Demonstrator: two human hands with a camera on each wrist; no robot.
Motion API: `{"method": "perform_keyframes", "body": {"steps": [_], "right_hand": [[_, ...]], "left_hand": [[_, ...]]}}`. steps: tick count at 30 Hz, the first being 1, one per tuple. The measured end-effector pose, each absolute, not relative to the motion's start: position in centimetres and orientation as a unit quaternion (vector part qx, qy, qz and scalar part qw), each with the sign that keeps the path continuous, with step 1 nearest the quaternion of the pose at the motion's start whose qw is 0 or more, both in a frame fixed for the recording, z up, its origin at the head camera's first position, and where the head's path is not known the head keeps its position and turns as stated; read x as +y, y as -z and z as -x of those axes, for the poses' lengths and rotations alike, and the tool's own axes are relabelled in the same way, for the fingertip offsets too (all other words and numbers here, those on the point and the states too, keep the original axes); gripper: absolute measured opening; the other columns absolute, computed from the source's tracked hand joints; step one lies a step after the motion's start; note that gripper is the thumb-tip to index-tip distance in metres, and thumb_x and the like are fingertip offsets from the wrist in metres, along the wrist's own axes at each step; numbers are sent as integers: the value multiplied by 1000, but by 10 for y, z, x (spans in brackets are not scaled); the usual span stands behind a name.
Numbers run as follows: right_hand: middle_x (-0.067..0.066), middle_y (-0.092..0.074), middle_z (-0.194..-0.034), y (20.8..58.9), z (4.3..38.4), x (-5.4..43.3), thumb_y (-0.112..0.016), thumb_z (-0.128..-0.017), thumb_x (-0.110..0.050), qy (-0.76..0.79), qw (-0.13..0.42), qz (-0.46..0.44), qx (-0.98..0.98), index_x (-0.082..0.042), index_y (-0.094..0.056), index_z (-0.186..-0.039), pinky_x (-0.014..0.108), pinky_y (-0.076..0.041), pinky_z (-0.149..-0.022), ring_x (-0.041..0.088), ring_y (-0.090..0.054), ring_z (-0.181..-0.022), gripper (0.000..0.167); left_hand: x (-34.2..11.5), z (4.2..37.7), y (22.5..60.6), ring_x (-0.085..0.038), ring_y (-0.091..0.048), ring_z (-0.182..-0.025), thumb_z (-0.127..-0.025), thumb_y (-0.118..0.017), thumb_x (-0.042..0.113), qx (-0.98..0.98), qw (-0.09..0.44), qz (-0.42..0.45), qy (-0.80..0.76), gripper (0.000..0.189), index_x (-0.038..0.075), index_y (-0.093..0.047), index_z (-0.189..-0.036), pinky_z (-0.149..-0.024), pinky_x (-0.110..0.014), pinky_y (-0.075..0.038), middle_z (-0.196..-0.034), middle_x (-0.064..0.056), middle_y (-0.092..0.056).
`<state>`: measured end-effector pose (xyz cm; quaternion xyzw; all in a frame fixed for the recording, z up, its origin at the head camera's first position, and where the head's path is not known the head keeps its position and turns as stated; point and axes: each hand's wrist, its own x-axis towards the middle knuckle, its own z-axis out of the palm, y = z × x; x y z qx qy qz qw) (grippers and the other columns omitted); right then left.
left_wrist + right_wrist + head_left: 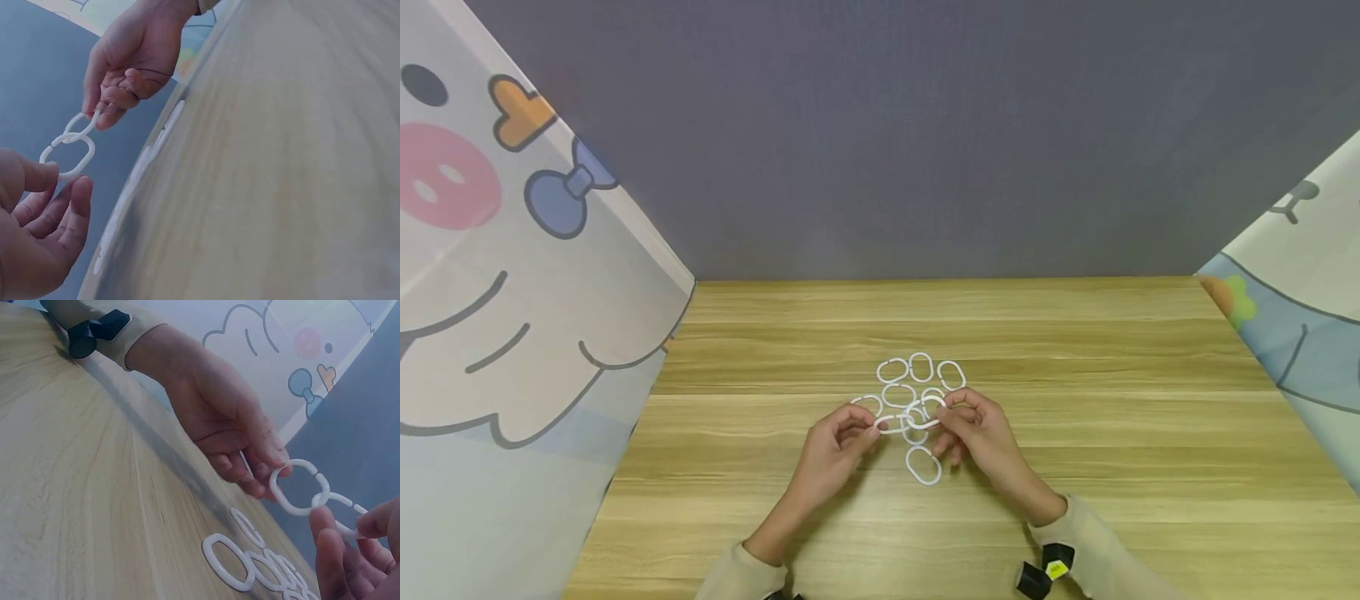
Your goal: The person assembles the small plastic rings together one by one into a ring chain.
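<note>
My left hand (829,457) pinches a white oval plastic chain link (93,152) between thumb and fingers. A second white link (338,495), pinched by my right hand (990,437), passes through the first, so the two are hooked together above the table. Each of these links has a small split in its loop, plain in the right wrist view. Beneath and around the hands, several loose white links lie flat on the wood, among them one nearest me (911,469) and one at the far right of the group (964,379). Some are partly hidden by the held pair.
The wooden table (737,367) extends around the links. A dark grey panel (925,142) stands behind it, and cartoon-printed panels (617,300) flank both sides. A black device (1034,580) is strapped at the right wrist, over the sleeve.
</note>
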<state>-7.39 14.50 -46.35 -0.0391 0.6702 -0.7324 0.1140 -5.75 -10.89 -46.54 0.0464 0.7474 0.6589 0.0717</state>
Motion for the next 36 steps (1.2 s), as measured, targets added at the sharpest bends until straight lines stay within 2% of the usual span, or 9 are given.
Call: {"method": "perform_keyframes", "body": {"steps": [5,8,13,17,22,25,30,32,36], "right_hand": [[10,-72,-79,462,74,144,-68,-106,2,725,106,31,680,14,-61,-111,21,-52,-51,13,-65,-61,15],[11,-68,-78,461,73,144,-69,-104,3,718,106,28,687,14,-63,-110,21,-51,-52,12,-63,-62,14],[16,-70,-88,459,71,143,-75,-102,0,716,118,36,687,14,-63,-111,21,-52,-53,11,-65,-65,20],[14,-70,-89,460,69,143,-76,-101,0,720,120,55,681,17,-62,-111,20,-52,-53,9,-65,-65,24],[9,-71,-88,462,69,142,-74,-101,2,726,119,72,674,18,-61,-111,18,-51,-53,8,-66,-64,23],[8,-72,-88,462,68,142,-75,-101,2,727,120,79,672,18,-61,-111,18,-51,-53,8,-67,-65,23],[11,-73,-89,462,68,141,-75,-101,3,726,122,84,672,19,-61,-110,18,-51,-53,8,-67,-65,23],[13,-74,-89,463,68,141,-75,-100,3,724,121,86,674,18,-62,-110,19,-51,-53,8,-67,-64,22],[13,-74,-88,463,68,141,-76,-100,2,722,119,90,676,18,-63,-109,19,-51,-52,8,-67,-64,22]], "left_hand": [[-112,54,470,-15,-72,-87,-102,-77,-1,790,61,-63,-606,5,-1,-74,-106,-72,-20,-55,-100,-12,-80],[-113,53,472,-10,-66,-78,-101,-78,1,811,53,-77,-577,5,3,-75,-105,-66,-20,-51,-94,-8,-79],[-113,54,473,-8,-63,-78,-101,-78,1,828,46,-106,-548,8,7,-76,-106,-66,-21,-51,-91,-4,-76],[-113,55,476,-8,-62,-78,-101,-78,1,828,37,-133,-543,10,8,-76,-108,-65,-22,-51,-92,0,-75],[-115,56,488,-6,-59,-75,-102,-74,0,821,-17,-188,-538,11,6,-75,-111,-60,-23,-49,-92,2,-73],[-113,55,488,-8,-62,-79,-101,-70,-5,824,-30,-188,-534,16,4,-74,-114,-64,-23,-51,-99,-3,-75],[-102,50,471,-24,-73,-94,-108,-62,-3,792,21,-108,-601,17,4,-74,-117,-79,-26,-57,-109,-12,-78],[-96,48,469,-28,-73,-95,-112,-60,3,772,28,-91,-628,15,2,-73,-120,-79,-27,-57,-108,-14,-77],[-87,43,470,-21,-69,-91,-111,-68,14,767,14,-104,-633,24,-1,-66,-129,-76,-26,-55,-107,-11,-76]]}}
